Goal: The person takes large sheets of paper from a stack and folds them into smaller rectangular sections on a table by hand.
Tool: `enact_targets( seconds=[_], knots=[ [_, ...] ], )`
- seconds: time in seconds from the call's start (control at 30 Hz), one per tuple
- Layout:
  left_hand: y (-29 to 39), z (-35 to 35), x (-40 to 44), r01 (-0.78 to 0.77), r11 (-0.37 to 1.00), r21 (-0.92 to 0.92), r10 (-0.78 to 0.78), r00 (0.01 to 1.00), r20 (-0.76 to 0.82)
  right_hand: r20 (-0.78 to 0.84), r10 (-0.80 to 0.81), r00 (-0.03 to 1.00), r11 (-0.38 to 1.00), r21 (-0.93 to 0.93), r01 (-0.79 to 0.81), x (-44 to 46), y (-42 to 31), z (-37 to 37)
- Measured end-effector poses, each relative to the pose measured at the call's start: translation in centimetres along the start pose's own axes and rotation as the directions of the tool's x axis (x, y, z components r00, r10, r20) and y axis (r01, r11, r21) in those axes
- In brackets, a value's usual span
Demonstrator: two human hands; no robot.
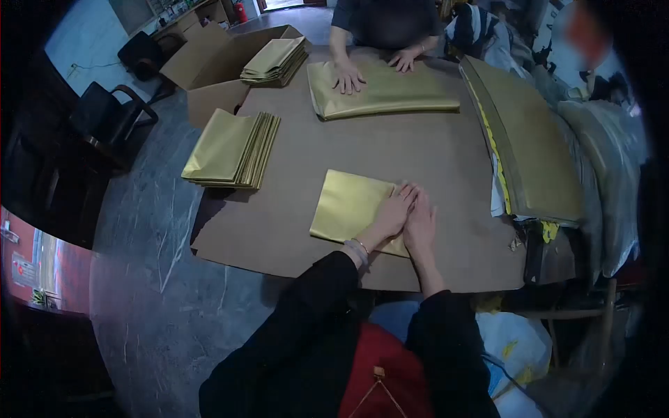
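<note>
On the brown table (pixel 293 223) lie a long gold bundle (pixel 404 90) at the far side, a gold stack (pixel 226 146) at left and, near the front edge, a folded gold sheet (pixel 345 198). The left hand (pixel 394 213) and right hand (pixel 419 221), open with fingers extended, meet at its right side.

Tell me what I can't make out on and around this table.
All in the head view:
Part of the right side of the small gold packet: covered by your left hand and right hand.
Bottom of the cardboard box: hidden by its own near walls.
Exact count in the left gold stack: edges too fine.
Red shape at upper right: too blurred to identify.
</note>
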State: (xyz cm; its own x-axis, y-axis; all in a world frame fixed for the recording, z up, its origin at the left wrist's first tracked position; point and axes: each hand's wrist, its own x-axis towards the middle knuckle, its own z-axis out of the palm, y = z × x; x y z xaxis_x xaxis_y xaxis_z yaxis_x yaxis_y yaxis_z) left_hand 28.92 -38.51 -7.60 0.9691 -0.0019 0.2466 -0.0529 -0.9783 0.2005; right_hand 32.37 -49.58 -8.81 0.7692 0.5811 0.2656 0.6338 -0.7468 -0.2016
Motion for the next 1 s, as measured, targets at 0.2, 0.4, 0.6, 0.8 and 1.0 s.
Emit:
enact_targets(
  seconds=[0.2, 0.4, 0.6, 0.8, 1.0],
  knots=[
    [0.2, 0.1, -0.9, 0.191, 0.977, -0.092, -0.202, 0.972, -0.123, -0.060, 0.010, 0.998, 1.000, 0.023, -0.009, -0.6, 0.2, 0.5],
    [-1.6, -0.9, -2.0, 0.469, 0.882, -0.037, -0.470, 0.879, -0.079, 0.034, 0.093, 0.995, 0.990, 0.107, -0.096, -0.5, -0.5, -1.2],
    [-6.2, -2.9, -4.5, 0.617, 0.787, -0.018, -0.614, 0.779, -0.128, 0.021, 0.091, 0.996, 0.994, 0.062, -0.093, -0.5, -0.2, -0.4],
    [-8.2, -3.6, -6.1, 0.736, 0.676, 0.043, -0.716, 0.669, -0.199, 0.068, 0.111, 0.991, 0.989, 0.091, -0.117, -0.5, -0.7, -1.7],
    [-5.9, -4.5, -8.7, 0.521, 0.851, 0.060, -0.461, 0.798, -0.387, 0.031, 0.123, 0.992, 0.984, 0.127, -0.126, -0.3, -0.5, -0.8]
  ],
)
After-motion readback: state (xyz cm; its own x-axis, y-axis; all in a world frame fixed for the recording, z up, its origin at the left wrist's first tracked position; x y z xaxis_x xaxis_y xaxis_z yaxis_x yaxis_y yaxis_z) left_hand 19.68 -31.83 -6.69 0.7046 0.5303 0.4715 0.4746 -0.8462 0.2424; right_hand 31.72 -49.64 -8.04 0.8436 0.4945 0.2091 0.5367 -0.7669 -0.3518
